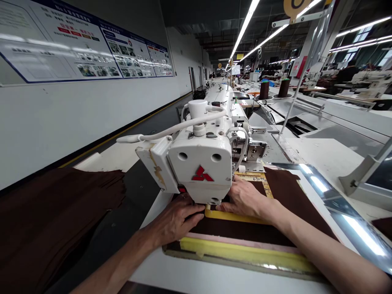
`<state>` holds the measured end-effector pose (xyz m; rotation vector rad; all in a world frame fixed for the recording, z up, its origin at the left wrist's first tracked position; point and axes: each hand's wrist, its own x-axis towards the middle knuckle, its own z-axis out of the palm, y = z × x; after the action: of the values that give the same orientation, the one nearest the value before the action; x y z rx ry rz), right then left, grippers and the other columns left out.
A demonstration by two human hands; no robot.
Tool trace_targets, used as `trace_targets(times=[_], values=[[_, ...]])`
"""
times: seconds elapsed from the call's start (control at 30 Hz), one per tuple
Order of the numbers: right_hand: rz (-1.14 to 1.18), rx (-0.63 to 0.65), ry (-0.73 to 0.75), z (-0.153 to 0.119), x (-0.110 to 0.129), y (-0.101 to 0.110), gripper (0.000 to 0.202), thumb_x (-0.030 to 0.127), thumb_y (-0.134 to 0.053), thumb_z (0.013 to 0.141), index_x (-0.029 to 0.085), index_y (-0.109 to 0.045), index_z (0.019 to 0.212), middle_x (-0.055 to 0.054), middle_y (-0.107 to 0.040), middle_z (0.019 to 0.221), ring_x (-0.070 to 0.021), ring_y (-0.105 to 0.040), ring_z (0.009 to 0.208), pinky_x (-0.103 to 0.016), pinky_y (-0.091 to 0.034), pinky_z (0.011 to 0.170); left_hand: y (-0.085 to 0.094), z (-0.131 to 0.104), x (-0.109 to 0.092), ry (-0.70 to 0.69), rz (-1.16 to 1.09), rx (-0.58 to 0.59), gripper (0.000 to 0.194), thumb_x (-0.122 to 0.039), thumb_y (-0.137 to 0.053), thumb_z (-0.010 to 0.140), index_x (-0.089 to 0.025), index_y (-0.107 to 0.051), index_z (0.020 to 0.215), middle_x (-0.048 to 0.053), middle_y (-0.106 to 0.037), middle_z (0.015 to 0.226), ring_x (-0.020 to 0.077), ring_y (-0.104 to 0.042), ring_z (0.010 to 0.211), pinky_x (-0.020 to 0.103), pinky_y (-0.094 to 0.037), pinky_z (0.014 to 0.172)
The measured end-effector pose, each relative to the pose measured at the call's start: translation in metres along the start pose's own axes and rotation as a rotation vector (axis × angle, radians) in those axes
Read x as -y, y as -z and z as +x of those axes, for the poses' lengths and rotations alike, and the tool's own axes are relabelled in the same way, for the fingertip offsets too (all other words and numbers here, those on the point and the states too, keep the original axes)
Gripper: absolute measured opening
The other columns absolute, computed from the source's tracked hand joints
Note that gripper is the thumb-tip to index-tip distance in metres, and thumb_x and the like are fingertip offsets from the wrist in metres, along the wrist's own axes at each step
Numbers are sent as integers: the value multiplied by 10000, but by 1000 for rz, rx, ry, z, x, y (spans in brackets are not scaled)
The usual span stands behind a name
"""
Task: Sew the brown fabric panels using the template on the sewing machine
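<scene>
A white sewing machine point(200, 163) with a red emblem stands in the middle, its head facing me. Under it lies brown fabric point(245, 230) in a sewing template with a yellow inner frame point(239, 216) and a yellow-taped front edge point(245, 252). My left hand point(177, 218) rests on the template left of the needle area, its thumb and index finger stretched toward the yellow frame's corner. On the right, my right hand point(246, 198) lies flat over the fabric inside the frame, thumb pointing left; some of its fingertips are hidden beside the machine head. The needle is hidden too.
A stack of brown fabric pieces point(61, 220) lies at the left. Brown thread cones point(263, 90) stand farther back, and a metal stand post point(295, 98) rises at right. More machines line up behind. A wall with a poster board point(92, 45) runs along the left.
</scene>
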<state>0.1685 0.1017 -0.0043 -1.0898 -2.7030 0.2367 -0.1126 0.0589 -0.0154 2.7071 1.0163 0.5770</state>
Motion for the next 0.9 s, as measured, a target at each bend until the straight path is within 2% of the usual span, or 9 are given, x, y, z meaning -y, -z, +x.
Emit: trace_targets(times=[0.5,0.7,0.9], values=[[9,5,12,0,1,2,515,576,-615,986,199,-669,1333,-132,-637,1350,-308,-580,1144,-460,-428,1076,0,0,1,4,-8,-4,289,-256,-570,1019,-251,-713,1270,82,-714,1273,285,-665,1178,394,-543,978],[17,8,9,0,-2,1,548,598,-603,983,186,-665,1340,-147,-611,1386,-318,-562,1174,-465,-429,1077,-2,0,2,19,-34,5,301,-254,-581,1023,-280,-696,1300,58,-733,1232,251,-681,1137,357,-536,970],[24,19,19,0,-1,3,537,606,-590,992,191,-672,1322,-139,-634,1349,-308,-577,1150,-464,-425,1083,-2,0,1,25,-18,4,286,-260,-573,1021,-263,-716,1269,76,-721,1253,279,-660,1179,389,-531,997]])
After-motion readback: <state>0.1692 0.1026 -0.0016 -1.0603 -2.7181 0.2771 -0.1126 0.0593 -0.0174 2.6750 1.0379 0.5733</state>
